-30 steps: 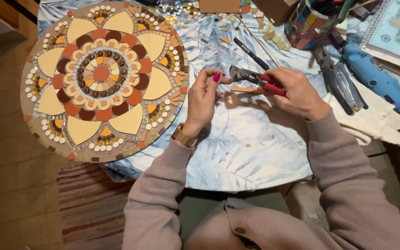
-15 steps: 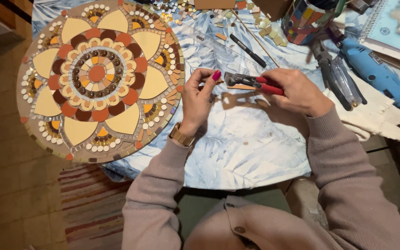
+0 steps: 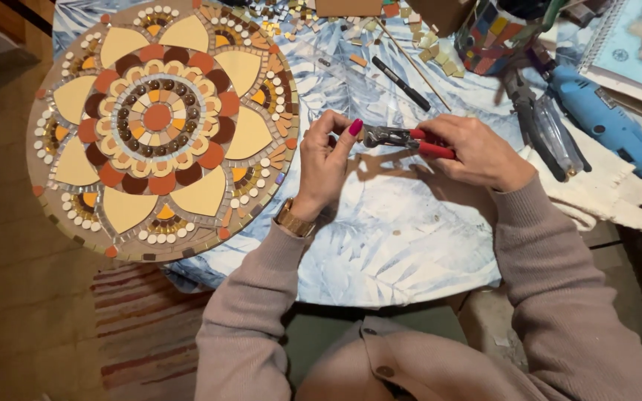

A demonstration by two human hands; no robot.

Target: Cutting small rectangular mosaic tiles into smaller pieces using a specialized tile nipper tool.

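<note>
red-handled nippers [image 3: 410, 139] gripped in closed right hand [image 3: 477, 152], metal head at pinching left hand [image 3: 326, 160] fingertips

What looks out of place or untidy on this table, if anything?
Small loose mosaic tile pieces lie scattered at the far edge of the blue leaf-patterned tablecloth. The large round mosaic board overhangs the table's left edge. Otherwise nothing looks damaged; the right hand holds red-handled nippers.
</note>
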